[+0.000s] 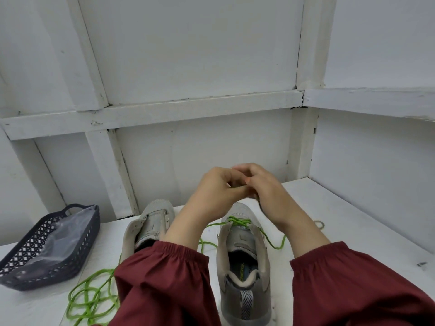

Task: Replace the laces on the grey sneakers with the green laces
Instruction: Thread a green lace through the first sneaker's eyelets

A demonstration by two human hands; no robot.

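Two grey sneakers stand on the white table, toes pointing away from me. The right sneaker [244, 262] has a green lace [239, 222] crossed through its front eyelets, with loose ends trailing to both sides. The left sneaker [150, 225] has no lace. My left hand [217, 191] and my right hand [263, 191] meet above the right sneaker's toe, fingers curled together. A small bit of green shows between the fingertips; what they pinch is mostly hidden. A second green lace [91, 300] lies coiled at the front left.
A dark perforated plastic basket [77, 260] with a clear plastic bag inside sits at the left. White panelled walls close off the table at the back and right. A bit of grey cord [319, 224] lies behind my right wrist.
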